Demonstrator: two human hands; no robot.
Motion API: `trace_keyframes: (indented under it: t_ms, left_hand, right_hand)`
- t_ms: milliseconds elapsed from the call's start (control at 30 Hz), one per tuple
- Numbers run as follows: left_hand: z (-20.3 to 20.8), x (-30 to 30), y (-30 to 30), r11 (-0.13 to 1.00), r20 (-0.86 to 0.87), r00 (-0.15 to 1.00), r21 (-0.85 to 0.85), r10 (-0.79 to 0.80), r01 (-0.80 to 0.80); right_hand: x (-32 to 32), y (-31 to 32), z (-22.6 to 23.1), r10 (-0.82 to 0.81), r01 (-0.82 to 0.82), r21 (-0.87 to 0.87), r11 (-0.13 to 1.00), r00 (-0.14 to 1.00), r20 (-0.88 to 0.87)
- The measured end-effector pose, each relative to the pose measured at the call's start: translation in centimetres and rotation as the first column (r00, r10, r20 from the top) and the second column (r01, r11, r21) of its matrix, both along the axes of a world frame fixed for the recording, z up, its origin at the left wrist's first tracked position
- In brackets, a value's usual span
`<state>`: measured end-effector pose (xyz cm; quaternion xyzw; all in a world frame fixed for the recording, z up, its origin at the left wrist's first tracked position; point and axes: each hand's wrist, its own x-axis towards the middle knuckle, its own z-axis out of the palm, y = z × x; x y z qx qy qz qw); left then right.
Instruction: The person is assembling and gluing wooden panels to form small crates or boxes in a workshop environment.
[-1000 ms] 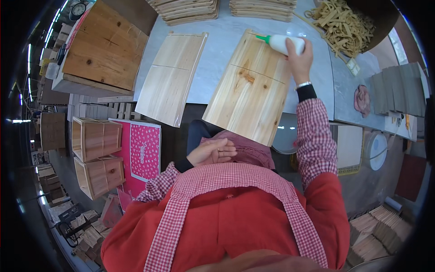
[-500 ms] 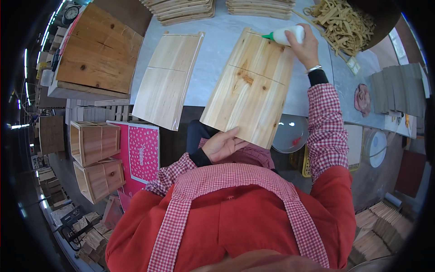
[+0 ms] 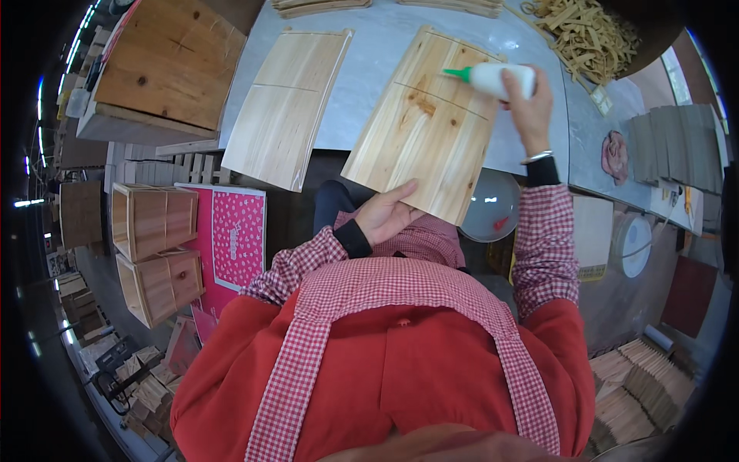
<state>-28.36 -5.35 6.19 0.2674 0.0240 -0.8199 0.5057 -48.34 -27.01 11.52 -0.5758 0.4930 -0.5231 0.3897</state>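
A pale wooden panel (image 3: pixel 431 142) with knots and a groove across it lies in front of me, its near end jutting past the table edge. My left hand (image 3: pixel 385 212) grips that near end at its left part, thumb on top and fingers underneath. In my right hand (image 3: pixel 530 112) is a white squeeze bottle (image 3: pixel 493 79) with a green nozzle, held nearly level over the far part of the panel. The nozzle points left, between the far end and the groove. Whether anything comes out of it I cannot tell.
A second panel (image 3: pixel 285 108) with a shiny edge lies to the left. Stacked panels (image 3: pixel 323 6) stand at the back, and wood strips (image 3: pixel 581 35) are heaped at the far right. A pink cloth (image 3: pixel 614 157) lies on the right. Wooden boxes (image 3: pixel 158 219) stand lower left.
The bottle has come back from the panel's far end toward the groove and is more level. My left thumb has moved farther onto the panel's near edge. The view has shifted slightly.
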Motion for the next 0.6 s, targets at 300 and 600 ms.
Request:
trace_keyframes:
  t_ms: [300, 600]
  left_hand:
    - [0.2, -0.5, 0.0, 0.998, -0.033, 0.999, 0.062, 0.031, -0.028]
    - [-0.5, -0.8, 0.4, 0.995, 0.027, 0.996, 0.053, 0.081, -0.082]
  right_hand:
    - [5.9, 1.6, -1.5, 0.031, -0.096, -0.267, 0.959, 0.971, -0.237]
    - [-2.2, 2.9, -0.3, 0.047, -0.178, -0.306, 0.935, 0.919, -0.392]
